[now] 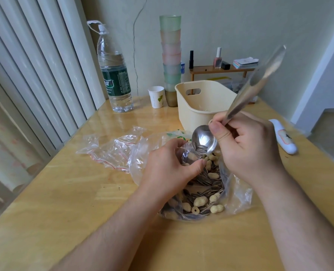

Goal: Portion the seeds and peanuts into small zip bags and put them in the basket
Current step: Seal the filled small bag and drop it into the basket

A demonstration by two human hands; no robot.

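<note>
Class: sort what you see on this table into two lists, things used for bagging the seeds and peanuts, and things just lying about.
In use: spoon, big bag of seeds and peanuts, small zip bags, basket, left hand, right hand.

Lying about: water bottle, paper cup, stacked cups, white case, small shelf.

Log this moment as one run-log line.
right hand: holds spoon, seeds in bowl | left hand: grips plastic bag | basket: behind

The water bottle carries a dark green label with white characters and fine print, too small and blurred to read. The white device at the table's right edge bears a dark mark, also unreadable.
</note>
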